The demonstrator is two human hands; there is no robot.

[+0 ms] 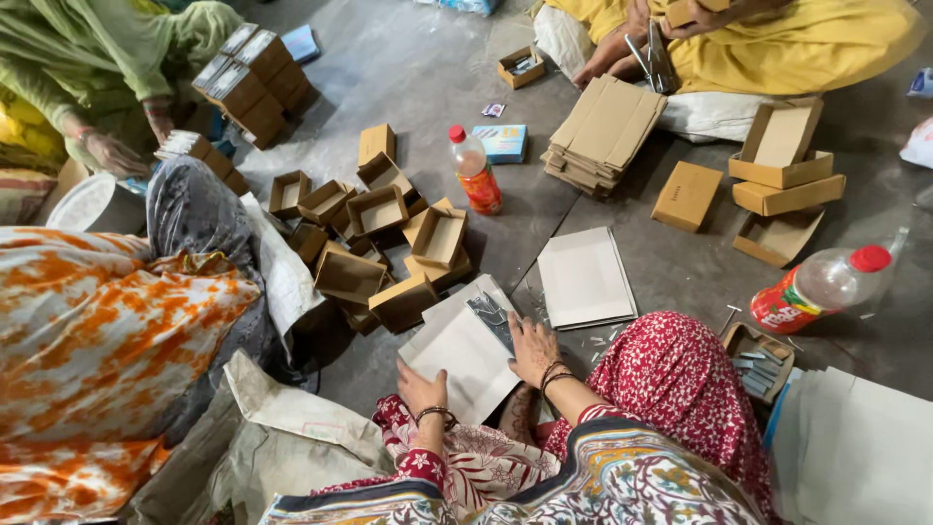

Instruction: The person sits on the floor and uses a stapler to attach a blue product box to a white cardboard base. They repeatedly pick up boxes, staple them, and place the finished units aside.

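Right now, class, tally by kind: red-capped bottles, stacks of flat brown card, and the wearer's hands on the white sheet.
Red-capped bottles: 2 (upright bottle, lying bottle)
Stacks of flat brown card: 1
Hands on the white sheet: 2 (left hand, right hand)
Total: 5

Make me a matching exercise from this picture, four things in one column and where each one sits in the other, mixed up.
Things:
1. upright orange drink bottle
2. bottle lying on its side
3. flat cardboard stack
4. white sheet

Places:
A. under the left hand and right hand
B. far right of the floor, red cap up
C. centre, beside a blue packet
D. in front of the person in yellow

Pairs: 1-C, 2-B, 3-D, 4-A
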